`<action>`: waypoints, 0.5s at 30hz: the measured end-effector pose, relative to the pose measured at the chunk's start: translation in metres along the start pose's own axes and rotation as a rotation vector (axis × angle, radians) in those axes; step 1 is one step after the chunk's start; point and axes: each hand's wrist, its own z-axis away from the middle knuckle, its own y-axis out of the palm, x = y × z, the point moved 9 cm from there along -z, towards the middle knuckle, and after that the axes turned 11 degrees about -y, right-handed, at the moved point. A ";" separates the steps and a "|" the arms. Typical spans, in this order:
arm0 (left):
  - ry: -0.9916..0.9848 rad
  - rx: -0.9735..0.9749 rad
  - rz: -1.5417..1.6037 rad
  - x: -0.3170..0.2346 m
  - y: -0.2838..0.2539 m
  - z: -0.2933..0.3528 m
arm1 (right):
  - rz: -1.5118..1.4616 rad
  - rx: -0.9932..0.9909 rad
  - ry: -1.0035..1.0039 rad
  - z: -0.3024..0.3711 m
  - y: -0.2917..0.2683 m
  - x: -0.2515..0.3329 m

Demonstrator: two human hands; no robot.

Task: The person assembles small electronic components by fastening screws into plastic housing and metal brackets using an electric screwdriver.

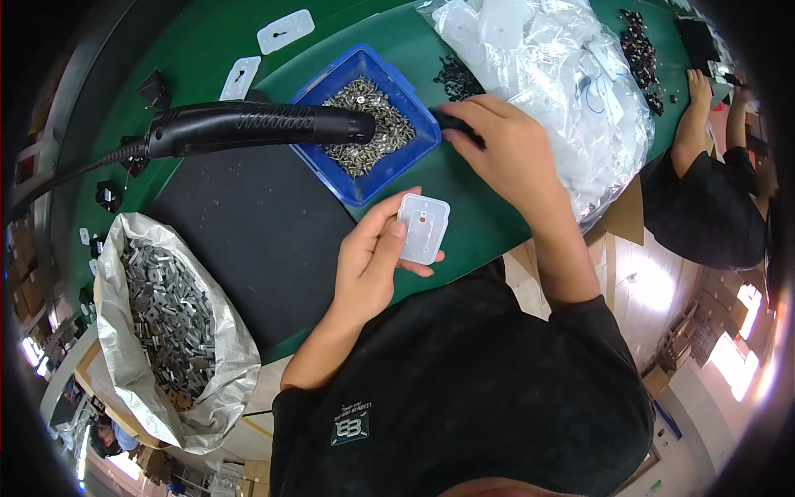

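Translucent plastic cover [426, 232] in left hand [368, 265], thumb on face, fingers curled behind, held over green table [489, 228] near its edge. Right hand [513, 149] half-curled, thumb and fingers around small dark piece [455, 124], kind unclear, just beside blue bin [354, 192] of screws [389, 137]. Black power screwdriver [240, 128] extends over bin.

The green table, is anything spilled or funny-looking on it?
Yes, maybe: small black parts lie in a loose heap straight on the green table, beside the clear plastic bag. That looks a bit untidy, because the shiny screws sit in a blue bin.
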 end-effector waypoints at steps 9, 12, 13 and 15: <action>0.074 -0.139 -0.186 0.003 -0.016 0.006 | 0.069 0.166 -0.006 -0.010 0.013 0.005; 0.073 -0.143 -0.164 0.007 -0.018 0.007 | -0.142 0.062 0.204 -0.002 -0.009 0.002; 0.074 -0.149 -0.159 0.008 -0.018 0.007 | -0.293 0.004 0.365 0.009 -0.014 -0.006; 0.055 -0.116 -0.183 0.009 -0.014 0.005 | -0.372 0.014 0.360 0.021 -0.017 0.002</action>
